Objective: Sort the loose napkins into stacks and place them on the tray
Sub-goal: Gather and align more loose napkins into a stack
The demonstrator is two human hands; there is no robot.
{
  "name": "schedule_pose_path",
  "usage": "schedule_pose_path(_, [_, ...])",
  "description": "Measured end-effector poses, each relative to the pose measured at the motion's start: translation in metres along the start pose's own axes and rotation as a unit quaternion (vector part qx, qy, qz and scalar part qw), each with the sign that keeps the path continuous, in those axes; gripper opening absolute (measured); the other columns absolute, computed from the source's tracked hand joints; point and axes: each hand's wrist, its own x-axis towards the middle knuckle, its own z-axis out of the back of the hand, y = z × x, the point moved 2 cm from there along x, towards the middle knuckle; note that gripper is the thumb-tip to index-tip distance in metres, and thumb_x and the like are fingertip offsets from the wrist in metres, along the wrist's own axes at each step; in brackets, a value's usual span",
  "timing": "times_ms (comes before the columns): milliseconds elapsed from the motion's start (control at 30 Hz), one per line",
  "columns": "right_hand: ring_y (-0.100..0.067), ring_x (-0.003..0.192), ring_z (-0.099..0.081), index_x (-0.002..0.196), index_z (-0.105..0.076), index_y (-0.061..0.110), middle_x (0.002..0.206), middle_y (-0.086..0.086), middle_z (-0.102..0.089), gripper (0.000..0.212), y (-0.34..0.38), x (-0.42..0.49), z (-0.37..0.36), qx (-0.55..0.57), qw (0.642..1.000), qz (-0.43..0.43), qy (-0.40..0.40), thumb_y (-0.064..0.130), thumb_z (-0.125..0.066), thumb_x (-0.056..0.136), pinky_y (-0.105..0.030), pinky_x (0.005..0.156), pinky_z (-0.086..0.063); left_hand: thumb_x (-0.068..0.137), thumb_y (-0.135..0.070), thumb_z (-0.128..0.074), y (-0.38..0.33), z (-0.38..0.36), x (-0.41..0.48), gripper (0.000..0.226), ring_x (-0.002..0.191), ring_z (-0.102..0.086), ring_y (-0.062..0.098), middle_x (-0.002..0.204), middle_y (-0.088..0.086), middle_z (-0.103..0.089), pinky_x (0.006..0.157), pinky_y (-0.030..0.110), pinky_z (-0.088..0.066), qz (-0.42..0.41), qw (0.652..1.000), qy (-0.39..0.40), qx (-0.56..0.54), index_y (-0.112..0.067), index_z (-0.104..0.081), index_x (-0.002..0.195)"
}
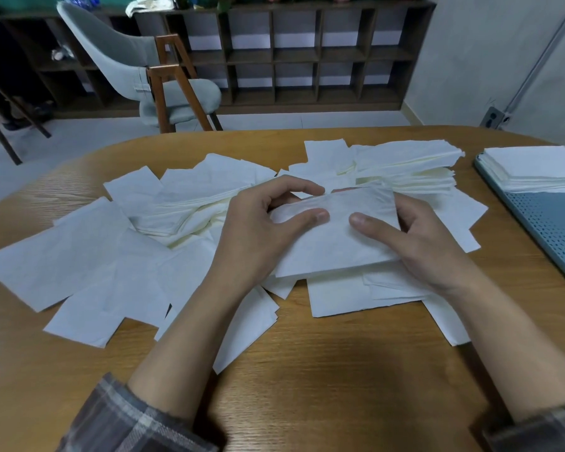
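Many loose white napkins (88,265) lie scattered over the wooden table (323,370), with a rough pile (405,164) at the back right. At the centre I hold a small bundle of napkins (333,243) with both hands. My left hand (258,230) grips its left edge, thumb on top. My right hand (418,243) grips its right edge, thumb on top too. A blue perforated tray (555,230) sits at the right edge of the table with a neat napkin stack (535,171) on its far end.
A grey chair with wooden legs (163,76) stands behind the table. Dark cubby shelving (307,57) lines the back wall. The table's front area near me shows bare wood.
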Motion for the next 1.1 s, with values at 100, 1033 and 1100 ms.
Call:
schedule_pose_path(100, [-0.009, 0.107, -0.074, 0.116, -0.076, 0.028, 0.113, 0.011, -0.079, 0.026, 0.000, 0.001, -0.003, -0.014, 1.000, 0.000, -0.022, 0.035, -0.066, 0.092, -0.021, 0.090, -0.057, 0.085, -0.027, -0.089, 0.002, -0.002, 0.000, 0.021, 0.084, -0.072, 0.014, 0.083, -0.005, -0.076, 0.076, 0.031, -0.057, -0.001, 1.000, -0.009, 0.009, -0.031, -0.080, 0.103])
schedule_pose_path(1033, [-0.006, 0.147, -0.041, 0.150, -0.033, 0.052, 0.160, 0.022, -0.038, 0.048, -0.007, 0.007, 0.008, -0.118, 0.989, 0.035, -0.086, 0.033, -0.052, 0.110, -0.023, 0.121, -0.035, 0.103, -0.034, -0.068, 0.007, -0.015, -0.008, 0.065, 0.114, -0.065, -0.002, 0.147, -0.013, -0.057, 0.091, 0.026, -0.061, 0.059, 0.995, 0.028, -0.072, -0.056, -0.031, 0.152])
schedule_pose_path(1100, [-0.003, 0.137, -0.049, 0.148, -0.037, 0.051, 0.155, 0.020, -0.044, 0.047, -0.005, 0.007, 0.010, -0.081, 0.992, 0.014, -0.099, 0.030, -0.053, 0.110, 0.000, 0.097, -0.039, 0.105, -0.029, -0.065, 0.006, -0.014, -0.007, 0.058, 0.102, -0.071, 0.002, 0.131, -0.007, -0.067, 0.079, 0.020, -0.059, 0.073, 0.993, 0.009, -0.090, -0.052, -0.038, 0.150])
